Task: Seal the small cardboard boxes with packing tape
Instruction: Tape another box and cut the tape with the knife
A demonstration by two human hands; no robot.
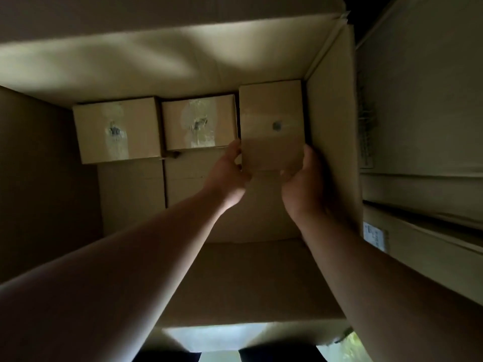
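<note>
A big brown cardboard carton (183, 61) stands open, and we look down into it. It is dim inside, with a patch of light on the carton's far wall. The carton's floor (130, 199) is plain brown card with a seam running across it.

Both arms reach down into the carton. The left hand (230, 176) and the right hand (303, 184) grip a small brown cardboard box (271, 126), one hand on each side, fingers curled round its edges. This box is in the carton's far right corner, close to the right wall.

Along the carton's far wall sit a middle taped box (200, 122) with shiny clear tape on top, and a left taped box (116, 133) beside it.

Outside the carton's right wall are pale flat cardboard sheets (418, 100) and a small white label (375, 236).
</note>
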